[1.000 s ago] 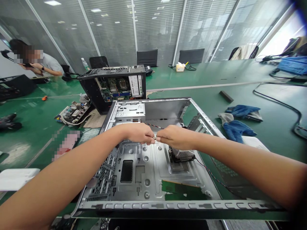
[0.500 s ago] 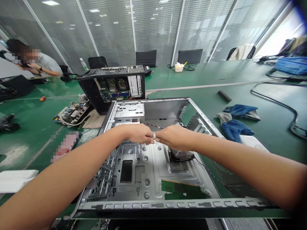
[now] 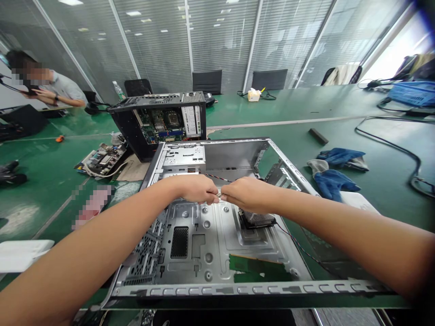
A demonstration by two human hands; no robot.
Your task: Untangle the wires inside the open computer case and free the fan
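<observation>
An open grey computer case (image 3: 210, 244) lies flat on the green table in front of me. My left hand (image 3: 197, 189) and my right hand (image 3: 243, 194) meet over its middle, both pinched shut on a small white connector (image 3: 219, 195). A thin red-and-black wire (image 3: 217, 178) runs from there toward the back of the case. Below my right hand a heatsink (image 3: 256, 219) sits on the case floor, with a dark cable (image 3: 299, 246) trailing to the right. A green circuit strip (image 3: 258, 268) lies near the front edge.
A second black computer case (image 3: 163, 122) stands behind, with a loose circuit board (image 3: 103, 159) to its left. Blue gloves (image 3: 335, 181) lie to the right, black cables (image 3: 408, 154) beyond them. Another person (image 3: 61, 93) sits at far left. A white object (image 3: 23, 253) lies at left.
The hands stay pinched on the connector in the same place. The view has shifted very slightly.
</observation>
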